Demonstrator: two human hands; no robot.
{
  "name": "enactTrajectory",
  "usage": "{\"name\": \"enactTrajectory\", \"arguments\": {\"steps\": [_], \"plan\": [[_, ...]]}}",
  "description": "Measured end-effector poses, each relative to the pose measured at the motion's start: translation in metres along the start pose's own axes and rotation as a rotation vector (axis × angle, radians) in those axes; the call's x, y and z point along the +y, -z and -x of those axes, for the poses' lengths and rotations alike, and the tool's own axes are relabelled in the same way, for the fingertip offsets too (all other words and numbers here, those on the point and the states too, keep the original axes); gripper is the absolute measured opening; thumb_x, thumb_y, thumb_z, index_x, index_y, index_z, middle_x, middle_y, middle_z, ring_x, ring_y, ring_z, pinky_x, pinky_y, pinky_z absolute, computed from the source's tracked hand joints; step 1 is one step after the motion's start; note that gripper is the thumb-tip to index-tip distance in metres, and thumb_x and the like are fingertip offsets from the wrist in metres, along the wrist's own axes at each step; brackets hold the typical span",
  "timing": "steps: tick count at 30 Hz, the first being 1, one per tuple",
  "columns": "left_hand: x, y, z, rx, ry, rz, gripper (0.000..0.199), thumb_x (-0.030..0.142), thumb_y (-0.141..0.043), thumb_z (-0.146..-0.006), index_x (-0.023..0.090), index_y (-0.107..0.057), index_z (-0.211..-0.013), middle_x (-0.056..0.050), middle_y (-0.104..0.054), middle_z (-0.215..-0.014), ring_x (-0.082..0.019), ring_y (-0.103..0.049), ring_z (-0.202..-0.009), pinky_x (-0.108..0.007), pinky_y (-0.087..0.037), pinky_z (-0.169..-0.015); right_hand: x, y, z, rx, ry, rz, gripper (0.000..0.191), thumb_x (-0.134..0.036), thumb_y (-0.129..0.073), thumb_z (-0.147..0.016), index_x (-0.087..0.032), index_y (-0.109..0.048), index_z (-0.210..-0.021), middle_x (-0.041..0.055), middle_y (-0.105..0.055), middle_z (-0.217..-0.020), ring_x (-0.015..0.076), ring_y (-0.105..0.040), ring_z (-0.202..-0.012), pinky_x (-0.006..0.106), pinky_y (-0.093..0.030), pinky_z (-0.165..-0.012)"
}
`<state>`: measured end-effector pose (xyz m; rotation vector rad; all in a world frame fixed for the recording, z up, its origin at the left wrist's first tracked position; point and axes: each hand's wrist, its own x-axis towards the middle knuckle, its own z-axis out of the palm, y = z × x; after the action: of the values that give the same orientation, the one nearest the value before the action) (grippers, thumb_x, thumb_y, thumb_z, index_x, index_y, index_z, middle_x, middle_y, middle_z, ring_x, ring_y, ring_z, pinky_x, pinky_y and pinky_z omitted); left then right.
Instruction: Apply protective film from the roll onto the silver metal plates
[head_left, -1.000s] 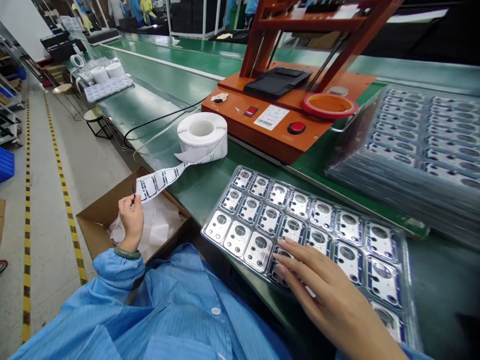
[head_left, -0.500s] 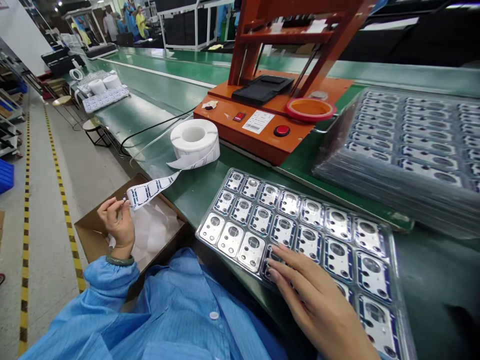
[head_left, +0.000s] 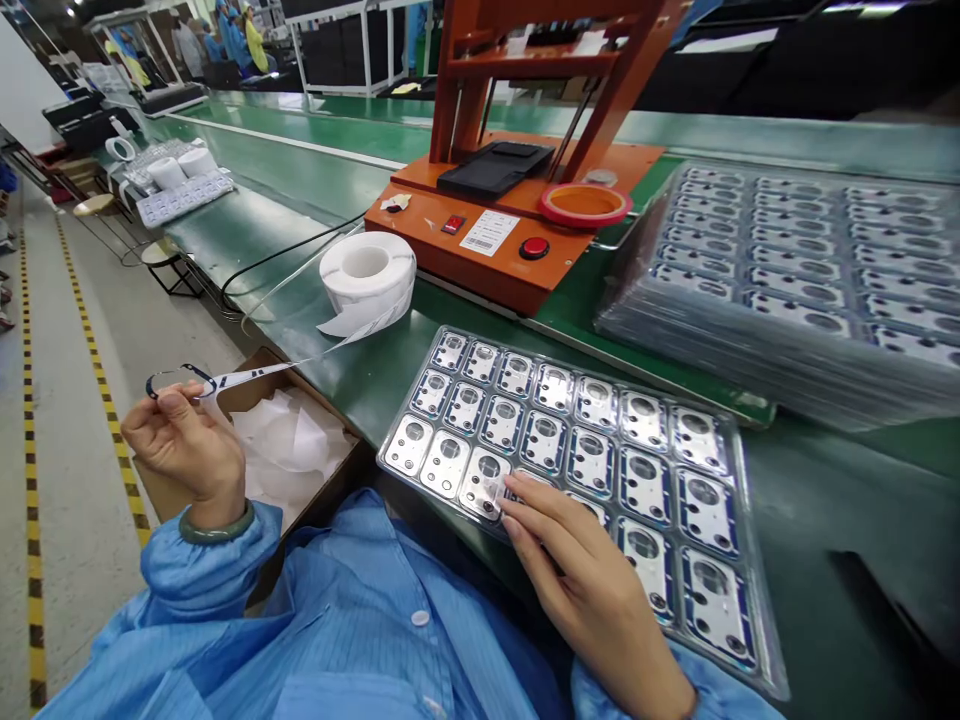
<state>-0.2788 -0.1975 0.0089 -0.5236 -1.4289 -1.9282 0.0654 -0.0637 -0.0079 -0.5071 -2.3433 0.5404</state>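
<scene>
My left hand pinches a thin dark-edged adhesive frame above an open cardboard box. A white label strip stretches from beside these fingers to the white roll on the green bench. My right hand rests palm down, fingers extended, on a clear tray of silver plates with blue edges. Its fingertips touch the front row near one plate; the hand covers some plates behind it.
An orange press with a red tape ring stands behind the tray. Stacked trays are at right. The cardboard box holds white backing paper. A black object lies at lower right. Distant people stand at upper left.
The adhesive frame now hangs in my left fingers, lifted from the strip, and that hand has moved left and is turned differently. My right hand has shifted slightly left along the tray's front row.
</scene>
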Motion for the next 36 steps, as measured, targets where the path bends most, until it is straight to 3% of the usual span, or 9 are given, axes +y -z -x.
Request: {"name": "enactTrajectory", "arguments": {"steps": [4,7,9,12,15,19,22,27,36], "plan": [[0.000,0.003,-0.009,-0.067,0.304,0.148,0.015,0.029,-0.050,-0.091,0.021,-0.037,-0.094,0.004,-0.051,-0.084,-0.005,-0.055,-0.073,-0.025,-0.050,-0.077,-0.002,-0.003,0.001,-0.003,-0.013,-0.007,0.025,-0.013,-0.055,-0.088,-0.023,-0.061,-0.109,0.0091,-0.065,-0.115,0.0249,-0.060,-0.111,0.045,-0.052,-0.092],[0.006,0.007,-0.019,-0.075,0.390,0.264,0.017,0.031,-0.056,-0.090,0.022,-0.042,-0.090,0.005,-0.055,-0.096,-0.006,-0.056,-0.087,-0.026,-0.049,-0.086,-0.002,-0.005,0.002,0.025,-0.016,-0.013,0.022,-0.014,-0.055,-0.089,-0.022,-0.063,-0.107,0.0093,-0.066,-0.113,0.0242,-0.060,-0.110,0.044,-0.052,-0.092],[0.013,0.004,-0.020,-0.126,0.454,0.370,0.018,0.028,-0.064,-0.085,0.021,-0.047,-0.086,0.007,-0.058,-0.095,-0.007,-0.056,-0.083,-0.025,-0.049,-0.081,-0.003,-0.006,0.002,0.043,-0.020,-0.018,0.021,-0.014,-0.055,-0.089,-0.021,-0.064,-0.107,0.0095,-0.066,-0.113,0.0238,-0.061,-0.110,0.043,-0.052,-0.092],[0.028,-0.009,0.000,-0.362,0.673,0.490,0.019,0.026,-0.074,-0.076,0.019,-0.056,-0.078,0.005,-0.061,-0.085,-0.006,-0.053,-0.069,-0.022,-0.049,-0.068,-0.006,-0.006,0.001,0.063,-0.070,-0.018,0.021,-0.014,-0.055,-0.089,-0.021,-0.063,-0.107,0.0097,-0.066,-0.114,0.0229,-0.062,-0.107,0.041,-0.053,-0.090],[0.048,-0.026,0.044,-0.662,0.903,0.453,0.021,0.029,-0.081,-0.066,0.019,-0.066,-0.078,0.002,-0.064,-0.088,-0.006,-0.053,-0.066,-0.018,-0.047,-0.059,-0.012,-0.004,0.000,0.124,-0.165,-0.047,0.022,-0.013,-0.055,-0.089,-0.021,-0.062,-0.109,0.0098,-0.066,-0.112,0.0214,-0.062,-0.104,0.038,-0.052,-0.089],[0.077,-0.041,0.099,-1.028,1.072,0.391,0.011,0.027,-0.076,-0.072,0.019,-0.070,-0.075,0.000,-0.059,-0.085,-0.006,-0.053,-0.070,-0.016,-0.045,-0.059,-0.019,-0.002,0.000,0.224,-0.342,-0.161,0.017,-0.016,-0.055,-0.090,-0.021,-0.063,-0.104,0.0064,-0.067,-0.096,0.0186,-0.064,-0.090,0.033,-0.055,-0.078],[0.090,-0.047,0.119,-1.188,1.123,0.373,0.008,0.026,-0.073,-0.076,0.019,-0.071,-0.078,0.000,-0.056,-0.085,-0.005,-0.051,-0.067,-0.016,-0.043,-0.058,-0.022,-0.002,0.001,0.255,-0.522,-0.283,0.014,-0.024,-0.054,-0.092,-0.022,-0.065,-0.100,0.0049,-0.065,-0.090,0.0172,-0.065,-0.078,0.030,-0.055,-0.064],[0.096,-0.052,0.129,-1.297,1.105,0.366,0.005,0.024,-0.070,-0.079,0.021,-0.071,-0.082,0.000,-0.057,-0.086,-0.006,-0.050,-0.070,-0.017,-0.043,-0.062,-0.024,-0.003,-0.005,0.242,-0.714,-0.505,0.020,-0.036,-0.055,-0.090,-0.020,-0.066,-0.095,0.0042,-0.061,-0.083,0.0131,-0.061,-0.065,0.025,-0.054,-0.051],[0.097,-0.053,0.135,-1.380,0.940,0.296,0.006,0.025,-0.070,-0.079,0.020,-0.071,-0.081,-0.003,-0.060,-0.086,-0.013,-0.056,-0.084,-0.023,-0.047,-0.074,-0.029,0.000,-0.016,0.205,-0.764,-0.631,0.016,-0.033,-0.059,-0.086,-0.020,-0.062,-0.080,0.0021,-0.060,-0.077,0.0109,-0.056,-0.058,0.023,-0.047,-0.048]]}}
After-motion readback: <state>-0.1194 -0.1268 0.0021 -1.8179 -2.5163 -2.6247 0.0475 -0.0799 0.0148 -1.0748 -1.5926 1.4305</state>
